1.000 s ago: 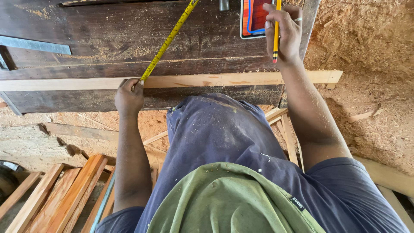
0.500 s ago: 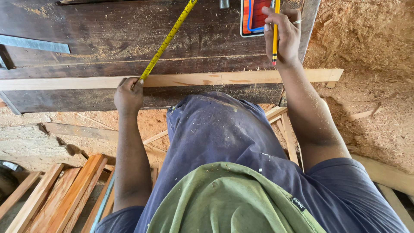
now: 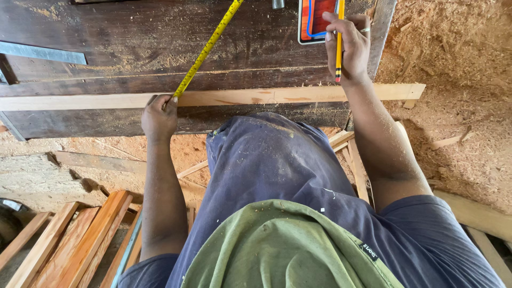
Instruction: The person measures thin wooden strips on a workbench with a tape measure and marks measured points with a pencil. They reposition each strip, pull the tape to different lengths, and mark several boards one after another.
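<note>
Little has moved: left hand (image 3: 159,114) still pins the yellow tape measure (image 3: 208,48) on the wooden strip (image 3: 256,96) along the table (image 3: 106,48) edge; right hand (image 3: 349,45) still grips a yellow pencil (image 3: 339,42), marking not begun.

The location is a woodworking shop. Indicators: sawdust (image 3: 458,48) covering the floor, a dark plank workbench (image 3: 133,48), cut timber strips (image 3: 69,240) stacked below, and a yellow measuring tape (image 3: 205,50).
</note>
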The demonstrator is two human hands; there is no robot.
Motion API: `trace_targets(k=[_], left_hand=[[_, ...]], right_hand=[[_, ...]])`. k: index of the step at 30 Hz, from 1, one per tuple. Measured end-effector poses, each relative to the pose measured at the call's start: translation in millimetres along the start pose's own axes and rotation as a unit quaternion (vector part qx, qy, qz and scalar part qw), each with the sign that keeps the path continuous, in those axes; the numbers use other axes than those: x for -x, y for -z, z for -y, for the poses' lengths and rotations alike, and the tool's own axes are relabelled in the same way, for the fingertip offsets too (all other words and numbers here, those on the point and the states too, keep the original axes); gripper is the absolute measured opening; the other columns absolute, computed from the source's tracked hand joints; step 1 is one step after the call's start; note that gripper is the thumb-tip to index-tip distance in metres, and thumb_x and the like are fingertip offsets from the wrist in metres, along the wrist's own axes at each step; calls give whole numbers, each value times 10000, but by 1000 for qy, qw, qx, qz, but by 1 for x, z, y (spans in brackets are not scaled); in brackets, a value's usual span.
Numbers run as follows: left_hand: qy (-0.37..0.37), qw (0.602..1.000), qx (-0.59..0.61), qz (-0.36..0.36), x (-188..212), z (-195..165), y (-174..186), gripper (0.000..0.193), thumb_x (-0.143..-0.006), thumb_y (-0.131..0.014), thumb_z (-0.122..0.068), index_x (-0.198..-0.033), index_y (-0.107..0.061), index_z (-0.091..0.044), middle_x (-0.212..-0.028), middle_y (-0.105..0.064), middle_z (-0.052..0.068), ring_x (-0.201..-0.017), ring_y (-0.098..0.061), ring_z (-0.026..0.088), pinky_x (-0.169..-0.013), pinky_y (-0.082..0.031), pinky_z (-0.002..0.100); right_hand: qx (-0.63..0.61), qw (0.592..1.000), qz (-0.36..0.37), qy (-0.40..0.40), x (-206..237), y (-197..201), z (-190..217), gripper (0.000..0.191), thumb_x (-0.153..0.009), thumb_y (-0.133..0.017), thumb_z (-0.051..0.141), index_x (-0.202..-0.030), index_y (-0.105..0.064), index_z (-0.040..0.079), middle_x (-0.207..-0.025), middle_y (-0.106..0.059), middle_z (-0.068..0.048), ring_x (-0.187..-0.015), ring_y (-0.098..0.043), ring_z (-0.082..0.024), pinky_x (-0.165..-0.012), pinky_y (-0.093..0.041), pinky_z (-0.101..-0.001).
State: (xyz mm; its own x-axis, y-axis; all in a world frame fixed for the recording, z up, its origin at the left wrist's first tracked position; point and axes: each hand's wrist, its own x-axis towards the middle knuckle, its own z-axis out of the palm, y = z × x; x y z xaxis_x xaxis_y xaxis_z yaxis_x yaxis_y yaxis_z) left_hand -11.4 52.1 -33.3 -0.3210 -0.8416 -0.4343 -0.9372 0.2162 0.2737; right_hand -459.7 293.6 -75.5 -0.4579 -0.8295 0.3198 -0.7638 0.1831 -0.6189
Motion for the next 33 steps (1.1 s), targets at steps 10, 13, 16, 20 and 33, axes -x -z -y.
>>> trace_targets(k=[10,13,16,20,33], left_hand=[[-30,999,17,-23,2,-1,2,222,-993,-737,-343,-1010,-772,-124,-946,-718,50,-803,-685,247,-676,-531,431],[-29,999,9,-20,2,-1,2,221,-990,-733,-341,-1014,-775,-125,-956,-726,54,-812,-690,259,-682,-536,438],[-25,1000,0,-12,1,0,1,233,-997,-727,-355,-1013,-776,-129,-948,-728,55,-816,-692,265,-687,-538,444],[-17,1000,-1,-5,0,3,0,248,-1003,-721,-368,-1020,-773,-126,-931,-724,63,-810,-691,268,-684,-541,440],[-11,1000,-21,-6,-3,13,-9,278,-1016,-705,-424,-1006,-778,-157,-895,-740,25,-764,-686,216,-653,-559,418]], right_hand=[[-12,999,11,-33,11,0,10,111,-1035,-641,25,-1105,-633,111,-1302,-770,-20,-1148,-578,-244,-1029,-490,-387],[-7,999,8,-30,9,1,11,124,-1026,-649,21,-1113,-640,109,-1298,-774,-21,-1135,-577,-248,-1023,-487,-388],[-8,999,10,-31,7,3,12,135,-1016,-629,19,-1116,-638,110,-1294,-774,-22,-1124,-584,-245,-1020,-483,-394],[-17,999,6,-29,12,7,14,112,-1039,-627,34,-1120,-639,111,-1283,-775,-23,-1115,-584,-239,-1017,-484,-396],[-5,998,16,-53,20,1,14,220,-1044,-614,53,-1238,-691,124,-1070,-752,-12,-1077,-587,-230,-974,-513,-386]])
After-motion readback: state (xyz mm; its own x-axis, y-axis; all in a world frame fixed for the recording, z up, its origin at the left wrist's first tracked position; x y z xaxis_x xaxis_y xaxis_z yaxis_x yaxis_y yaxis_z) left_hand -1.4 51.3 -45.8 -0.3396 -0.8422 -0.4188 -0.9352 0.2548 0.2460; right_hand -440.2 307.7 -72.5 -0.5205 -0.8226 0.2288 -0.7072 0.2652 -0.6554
